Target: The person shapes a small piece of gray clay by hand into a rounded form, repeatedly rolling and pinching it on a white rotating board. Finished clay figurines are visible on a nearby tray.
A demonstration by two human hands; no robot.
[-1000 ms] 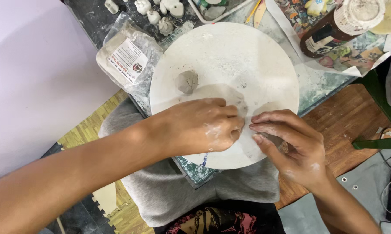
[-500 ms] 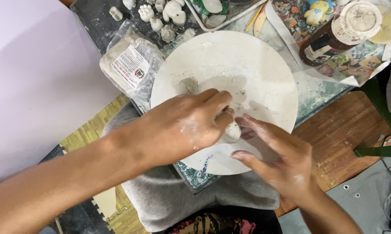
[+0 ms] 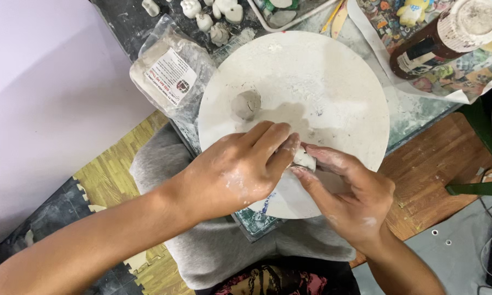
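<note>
A small lump of white clay is pinched between the fingers of both my hands, just above the near part of a round white board. My left hand comes in from the left with its fingers over the lump. From the right, my right hand has its fingertips on the same lump. Both hands are dusted with white powder. A second, grey clay ball sits alone on the board's left side, a little beyond my left hand.
A clear plastic bag with a label lies left of the board. Several small white clay figures stand at the back. A brown bottle lies at the upper right on printed paper. A wooden floor shows at the right.
Both hands have lifted the clay lump off the board and closed around it; one second ago they were pressed flat near the board's front edge. The view has shifted slightly.
</note>
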